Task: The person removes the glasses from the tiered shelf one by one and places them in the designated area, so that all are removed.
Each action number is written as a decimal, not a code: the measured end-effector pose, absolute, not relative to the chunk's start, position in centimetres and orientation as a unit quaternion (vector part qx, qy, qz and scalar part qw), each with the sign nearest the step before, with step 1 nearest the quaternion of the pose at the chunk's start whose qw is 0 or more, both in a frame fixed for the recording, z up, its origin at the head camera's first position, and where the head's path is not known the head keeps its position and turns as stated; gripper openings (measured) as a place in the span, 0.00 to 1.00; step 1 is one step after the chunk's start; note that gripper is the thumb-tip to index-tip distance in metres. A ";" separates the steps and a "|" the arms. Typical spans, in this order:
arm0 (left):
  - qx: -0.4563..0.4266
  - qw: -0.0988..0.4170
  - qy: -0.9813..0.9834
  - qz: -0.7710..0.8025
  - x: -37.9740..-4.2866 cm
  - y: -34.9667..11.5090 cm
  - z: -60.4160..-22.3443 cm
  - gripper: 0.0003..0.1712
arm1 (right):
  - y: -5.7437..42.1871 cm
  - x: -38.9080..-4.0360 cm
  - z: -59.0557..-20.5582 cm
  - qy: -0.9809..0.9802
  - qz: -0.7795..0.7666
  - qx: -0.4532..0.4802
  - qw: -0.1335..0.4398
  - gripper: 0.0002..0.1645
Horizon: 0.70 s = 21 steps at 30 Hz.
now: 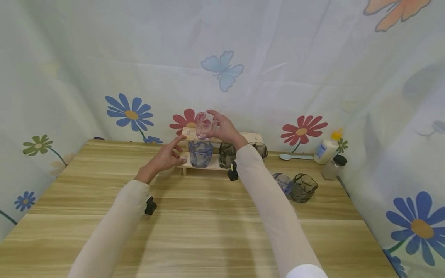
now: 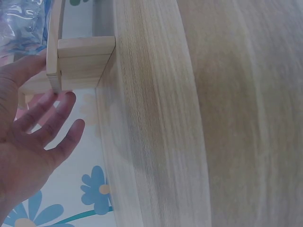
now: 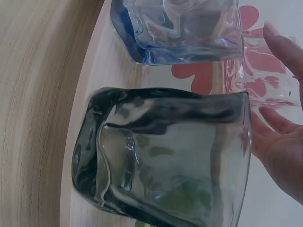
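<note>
My right hand (image 1: 225, 128) grips a clear, pink-tinted glass (image 1: 201, 126) at the upper shelf (image 1: 251, 136) of a small two-tier wooden rack, near its left end. In the right wrist view its thumb and fingers lie on either side of that glass (image 3: 258, 71). My left hand (image 1: 164, 157) is at the rack's left end, fingers spread and loosely bent. The left wrist view has its thumb (image 2: 32, 67) right at the end of the lower shelf (image 2: 54, 71). On that shelf stand a blue glass (image 1: 200, 155) and a dark grey glass (image 1: 226, 153).
Another dark glass (image 1: 261, 148) is partly behind my right wrist. Right of that forearm, a blue glass (image 1: 283, 182) and a grey glass (image 1: 303, 188) are on the table. Farther right are a spoon (image 1: 295, 157), a yellow-topped bottle (image 1: 325, 150) and a black-lidded jar (image 1: 333, 168). A flowered curtain hangs behind.
</note>
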<state>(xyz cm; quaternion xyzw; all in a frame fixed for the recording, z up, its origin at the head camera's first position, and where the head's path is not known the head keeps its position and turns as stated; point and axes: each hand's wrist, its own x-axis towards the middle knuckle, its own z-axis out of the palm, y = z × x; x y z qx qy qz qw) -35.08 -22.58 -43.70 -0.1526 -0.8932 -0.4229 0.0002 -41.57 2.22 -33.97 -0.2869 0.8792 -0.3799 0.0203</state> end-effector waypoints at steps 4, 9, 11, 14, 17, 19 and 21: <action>-0.155 0.003 -0.893 -0.423 -35.1 -22.6 -43.8 0.50 | 1.8 -41.5 -34.0 0.870 -0.404 -0.282 0.032 0.54; -0.156 0.004 -0.892 -0.425 -35.2 -22.6 -43.9 0.51 | 1.2 -41.7 -34.1 0.871 -0.403 -0.280 0.031 0.55; -0.156 0.005 -0.892 -0.425 -35.2 -22.7 -43.9 0.51 | 1.1 -41.8 -34.1 0.876 -0.391 -0.281 0.024 0.55; -0.156 0.006 -0.891 -0.427 -35.3 -22.7 -43.9 0.51 | 0.9 -42.0 -34.1 0.882 -0.379 -0.280 0.014 0.55; -0.158 0.006 -0.891 -0.427 -35.3 -22.7 -43.9 0.51 | 0.7 -42.0 -34.1 0.885 -0.372 -0.279 0.012 0.56; -0.155 0.004 -0.891 -0.426 -35.3 -22.7 -43.9 0.51 | 0.6 -42.0 -34.1 0.886 -0.370 -0.280 0.012 0.56; -0.153 0.003 -0.892 -0.425 -35.2 -22.7 -43.9 0.51 | 0.5 -42.0 -34.1 0.888 -0.363 -0.281 0.010 0.56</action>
